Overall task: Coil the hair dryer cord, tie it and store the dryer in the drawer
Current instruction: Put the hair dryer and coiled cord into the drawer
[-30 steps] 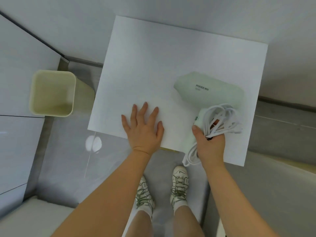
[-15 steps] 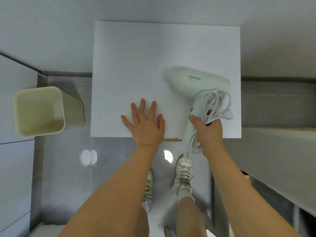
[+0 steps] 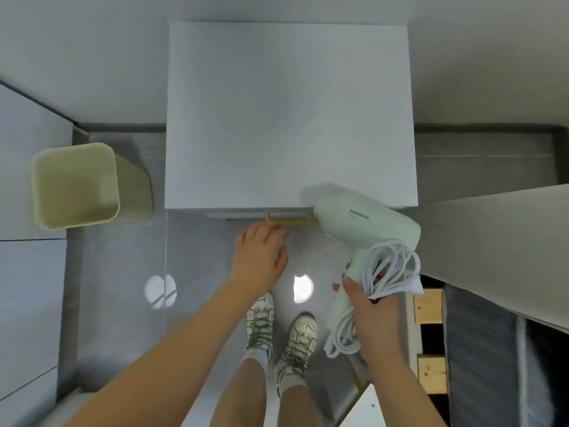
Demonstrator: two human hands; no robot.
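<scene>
- White worktop [image 3: 289,112] of the cabinet fills the middle of my view, bare on top, its near edge right in front of me.
- Glossy grey floor [image 3: 197,266] underneath, with round light reflections on either side of my left wrist.
- Cream waste bin [image 3: 74,186] stands on the floor to the left of the cabinet, well apart from my hands, open mouth facing up.
- Pale green hair dryer [image 3: 366,226] is up in the air at the cabinet's near right corner, barrel pointing left, dark lettering on its side, handle running down into my grip.
- White cord [image 3: 397,263] is bunched in loops against the dryer's handle, and one loop hangs below my fist.
- Right hand [image 3: 369,306] is wrapped round the handle and the cord bundle together, thumb across the front.
- Left hand [image 3: 260,257] is reaching forward, holding nothing, fingers loosely bent, tips just at the drawer pull; whether they touch it I cannot tell.
- Brass drawer handle [image 3: 291,222], a slim bar, sits just under the worktop's near edge, its right end behind the dryer's barrel.
- My white sneakers [image 3: 260,322] with green laces are side by side on the floor below.
</scene>
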